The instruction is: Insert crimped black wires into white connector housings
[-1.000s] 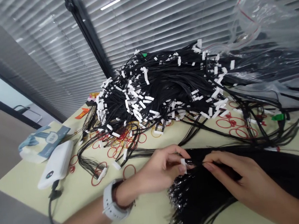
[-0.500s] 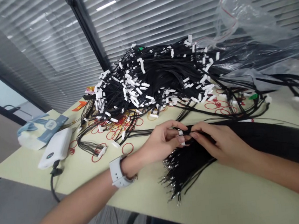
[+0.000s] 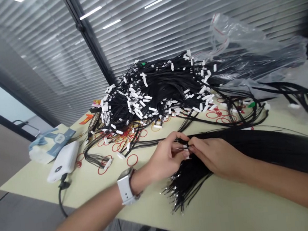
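— Two hands meet at the middle of the worktop [image 3: 234, 209], right? What are they doing?

— Yes. The left hand [image 3: 166, 158], with a white watch [image 3: 124, 186] on its wrist, pinches a small white connector [image 3: 185, 151] between thumb and fingertips. The right hand [image 3: 215, 157] has its fingers drawn together, pinching a thin black wire right against that connector.

— Where does the wire come from?

— From a bundle of black wires [image 3: 255, 145] lying across the worktop under both hands; it runs off to the right, and its bare metal tips fan out near the front edge, just below the hands.

— And behind them?

— A big tangled heap of black wires with white connectors [image 3: 162, 89] sits further back, near the window blinds [image 3: 161, 24]. Red rubber bands [image 3: 118, 144] are scattered on the worktop in front of it and to its right.

— Anything else?

— A clear plastic bag [image 3: 245, 48] lies at the right rear, partly over more wires. At the left end there is a white power bank [image 3: 63, 161] with a black cable hanging over the edge, touching a pack of tissues [image 3: 47, 144] just behind it.
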A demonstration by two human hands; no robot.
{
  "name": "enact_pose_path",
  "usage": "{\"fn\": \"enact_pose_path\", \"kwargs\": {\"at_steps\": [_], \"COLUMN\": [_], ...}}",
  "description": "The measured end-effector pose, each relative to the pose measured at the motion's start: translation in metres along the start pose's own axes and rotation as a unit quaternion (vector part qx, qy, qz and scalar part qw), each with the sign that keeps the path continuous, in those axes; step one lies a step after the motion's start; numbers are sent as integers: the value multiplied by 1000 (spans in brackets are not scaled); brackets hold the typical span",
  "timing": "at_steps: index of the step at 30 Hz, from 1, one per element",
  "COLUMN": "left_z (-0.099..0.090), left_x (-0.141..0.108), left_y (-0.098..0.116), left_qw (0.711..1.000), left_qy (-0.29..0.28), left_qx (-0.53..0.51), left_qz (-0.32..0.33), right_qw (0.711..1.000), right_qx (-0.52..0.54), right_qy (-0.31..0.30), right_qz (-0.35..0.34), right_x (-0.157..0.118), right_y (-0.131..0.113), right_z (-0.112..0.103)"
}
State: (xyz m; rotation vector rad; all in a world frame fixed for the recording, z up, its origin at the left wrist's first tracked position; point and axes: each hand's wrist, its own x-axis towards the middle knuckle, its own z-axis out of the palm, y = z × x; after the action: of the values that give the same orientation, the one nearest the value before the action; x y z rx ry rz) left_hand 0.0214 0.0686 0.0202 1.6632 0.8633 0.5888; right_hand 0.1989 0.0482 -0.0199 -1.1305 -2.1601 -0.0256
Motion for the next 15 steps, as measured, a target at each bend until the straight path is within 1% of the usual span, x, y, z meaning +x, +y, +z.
{"fn": "enact_pose_path", "kwargs": {"at_steps": [4, 6, 8, 11, 15], "left_z": [-1, 1, 3, 9, 12], "left_x": [1, 1, 1, 2, 1], "left_y": [3, 5, 6, 7, 8], "left_qw": [1000, 999, 996, 987, 985], "left_qy": [-7, -8, -8, -5, 3], "left_qx": [-5, -35, -91, -158, -170], "left_qz": [-16, -20, -18, -21, -30], "right_qw": [999, 998, 997, 995, 994], "right_qx": [39, 54, 63, 71, 81], "right_qy": [1, 16, 35, 59, 74], "right_qz": [19, 32, 38, 33, 20], "right_x": [2, 1, 0, -2, -2], "right_y": [-4, -4, -3, -3, -4], "right_z": [-6, -7, -6, -3, -3]}}
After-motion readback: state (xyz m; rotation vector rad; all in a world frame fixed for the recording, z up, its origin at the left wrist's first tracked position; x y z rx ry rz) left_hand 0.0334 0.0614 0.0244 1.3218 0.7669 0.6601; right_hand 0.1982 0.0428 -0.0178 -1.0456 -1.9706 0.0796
